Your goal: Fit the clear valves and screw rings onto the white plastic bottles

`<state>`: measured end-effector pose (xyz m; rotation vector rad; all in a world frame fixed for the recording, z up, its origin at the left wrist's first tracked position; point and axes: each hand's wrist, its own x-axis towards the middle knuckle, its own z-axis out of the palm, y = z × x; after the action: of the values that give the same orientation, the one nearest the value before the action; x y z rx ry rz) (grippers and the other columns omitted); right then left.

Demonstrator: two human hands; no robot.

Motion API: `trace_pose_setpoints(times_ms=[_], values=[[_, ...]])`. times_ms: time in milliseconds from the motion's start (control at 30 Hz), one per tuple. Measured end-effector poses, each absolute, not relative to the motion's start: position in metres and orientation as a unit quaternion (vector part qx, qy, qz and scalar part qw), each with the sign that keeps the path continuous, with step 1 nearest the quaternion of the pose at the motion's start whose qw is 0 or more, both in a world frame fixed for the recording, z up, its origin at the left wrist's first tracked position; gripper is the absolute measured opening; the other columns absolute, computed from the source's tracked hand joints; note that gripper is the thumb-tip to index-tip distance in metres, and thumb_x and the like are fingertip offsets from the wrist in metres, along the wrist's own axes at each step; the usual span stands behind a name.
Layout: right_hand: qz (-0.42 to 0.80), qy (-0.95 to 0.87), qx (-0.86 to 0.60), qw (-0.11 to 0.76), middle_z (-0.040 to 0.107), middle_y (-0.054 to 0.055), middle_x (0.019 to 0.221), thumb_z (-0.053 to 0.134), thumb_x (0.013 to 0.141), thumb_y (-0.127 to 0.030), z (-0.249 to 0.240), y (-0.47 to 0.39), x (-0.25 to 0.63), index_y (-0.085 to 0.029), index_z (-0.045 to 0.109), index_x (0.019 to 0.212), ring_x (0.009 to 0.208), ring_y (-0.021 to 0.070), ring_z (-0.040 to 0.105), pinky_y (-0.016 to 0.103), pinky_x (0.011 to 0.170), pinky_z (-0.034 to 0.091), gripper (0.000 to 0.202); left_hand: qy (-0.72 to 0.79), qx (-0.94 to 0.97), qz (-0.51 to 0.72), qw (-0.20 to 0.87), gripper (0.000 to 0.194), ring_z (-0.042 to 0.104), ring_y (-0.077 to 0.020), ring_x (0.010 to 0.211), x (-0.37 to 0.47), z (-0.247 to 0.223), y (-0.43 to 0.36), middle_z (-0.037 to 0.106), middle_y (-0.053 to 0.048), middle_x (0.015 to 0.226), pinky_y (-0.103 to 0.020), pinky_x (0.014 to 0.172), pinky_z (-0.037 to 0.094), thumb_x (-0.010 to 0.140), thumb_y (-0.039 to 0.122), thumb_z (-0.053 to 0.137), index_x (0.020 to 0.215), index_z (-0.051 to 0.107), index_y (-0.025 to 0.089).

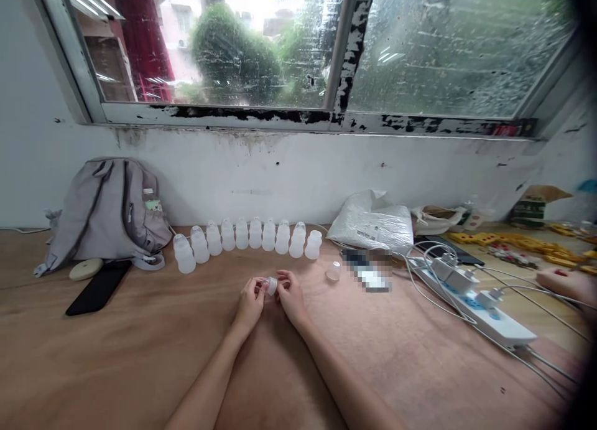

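Note:
Between my left hand (250, 303) and my right hand (291, 297) is a small whitish bottle ring with a clear nipple (271, 285), held by the fingers of both hands just above the table. My fingers are closed around its two sides. Beyond my hands, several frosted baby bottles (255, 234) stand upright in a curved row, with clear domed caps on top. The bottle at the right end (313, 246) has an open neck and no cap. A clear domed cap (333, 271) rests on the table, right of my right hand.
A grey backpack (109, 212) leans on the wall at left, near a black phone (99, 288) and a round beige case (86, 269). Rightward lie a plastic parcel (373, 221), a blurred-out phone (368, 271), and a power strip (494, 321) with cables. Another person's hand (562, 282) shows far right.

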<state>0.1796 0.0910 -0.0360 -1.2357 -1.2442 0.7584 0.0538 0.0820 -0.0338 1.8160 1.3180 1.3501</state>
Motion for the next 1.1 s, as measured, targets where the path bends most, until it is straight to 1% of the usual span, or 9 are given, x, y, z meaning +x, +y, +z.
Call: trace_pose_setpoints(times_ms=[67,200,267,333,400,533,733,967,1100], values=[[0.260,-0.502,-0.569,0.597,0.056,0.008,0.091,0.046,0.064,-0.021,-0.038,0.099,0.188,-0.016,0.050,0.095,0.065,0.0154,0.056,0.029,0.059,0.048,0.031,0.489,0.670,0.500,0.250,0.021,0.057,-0.0139,0.075,0.053,-0.036,0.082,0.061,-0.007,0.089,-0.026,0.069,0.045,0.082,0.030,0.041,0.087,0.055,0.015],[0.165,-0.447,-0.644,0.599,0.049,0.016,0.110,0.041,0.067,-0.023,-0.041,0.120,0.207,-0.012,0.039,0.110,0.089,0.0196,0.056,0.031,0.076,0.046,0.045,0.495,0.668,0.502,0.238,0.017,0.056,-0.0142,0.074,0.051,-0.038,0.084,0.060,-0.005,0.084,-0.027,0.068,0.044,0.082,0.028,0.042,0.085,0.054,0.016],[0.131,-0.443,-0.667,0.584,0.046,0.017,0.116,0.039,0.067,-0.022,-0.041,0.132,0.216,-0.010,0.035,0.115,0.102,0.0213,0.050,0.032,0.084,0.042,0.050,0.496,0.669,0.500,0.236,0.017,0.056,-0.0145,0.074,0.050,-0.040,0.086,0.059,-0.005,0.084,-0.028,0.068,0.044,0.082,0.028,0.042,0.085,0.054,0.016],[0.108,-0.444,-0.679,0.575,0.041,0.019,0.121,0.040,0.066,-0.022,-0.040,0.143,0.223,-0.008,0.032,0.119,0.113,0.0236,0.041,0.034,0.091,0.036,0.055,0.496,0.671,0.498,0.237,0.018,0.056,-0.0148,0.075,0.050,-0.042,0.087,0.058,-0.006,0.085,-0.028,0.070,0.044,0.082,0.028,0.040,0.086,0.053,0.016],[0.089,-0.438,-0.690,0.569,0.037,0.019,0.126,0.042,0.064,-0.021,-0.038,0.155,0.231,-0.007,0.029,0.122,0.119,0.0256,0.033,0.037,0.095,0.030,0.060,0.495,0.671,0.499,0.237,0.018,0.056,-0.0153,0.077,0.049,-0.043,0.088,0.057,-0.006,0.086,-0.029,0.071,0.044,0.083,0.028,0.039,0.087,0.052,0.016],[0.068,-0.412,-0.718,0.557,0.035,0.020,0.127,0.043,0.061,-0.018,-0.036,0.176,0.244,-0.005,0.024,0.125,0.120,0.0283,0.031,0.040,0.096,0.027,0.068,0.490,0.671,0.507,0.229,0.018,0.054,-0.0165,0.081,0.050,-0.042,0.083,0.056,-0.007,0.088,-0.032,0.075,0.042,0.084,0.027,0.037,0.086,0.051,0.016],[0.058,-0.385,-0.738,0.552,0.038,0.023,0.122,0.049,0.061,-0.026,-0.036,0.193,0.247,-0.002,0.027,0.122,0.116,0.0319,0.033,0.040,0.095,0.026,0.069,0.473,0.688,0.499,0.231,0.015,0.053,-0.0156,0.082,0.055,-0.036,0.072,0.056,-0.006,0.088,-0.029,0.075,0.042,0.084,0.025,0.038,0.086,0.050,0.017],[0.054,-0.354,-0.759,0.544,0.039,0.024,0.121,0.050,0.063,-0.028,-0.038,0.199,0.246,-0.005,0.029,0.122,0.113,0.0329,0.036,0.043,0.092,0.028,0.067,0.472,0.689,0.491,0.247,0.013,0.052,-0.0162,0.086,0.053,-0.032,0.072,0.053,-0.006,0.091,-0.031,0.078,0.041,0.083,0.022,0.038,0.089,0.048,0.018],[0.056,-0.353,-0.762,0.540,0.041,0.022,0.120,0.050,0.064,-0.027,-0.039,0.200,0.246,-0.007,0.033,0.120,0.111,0.0333,0.038,0.044,0.091,0.028,0.062,0.473,0.690,0.492,0.242,0.014,0.052,-0.0166,0.086,0.053,-0.033,0.073,0.053,-0.006,0.092,-0.031,0.079,0.041,0.084,0.024,0.037,0.091,0.048,0.018]])
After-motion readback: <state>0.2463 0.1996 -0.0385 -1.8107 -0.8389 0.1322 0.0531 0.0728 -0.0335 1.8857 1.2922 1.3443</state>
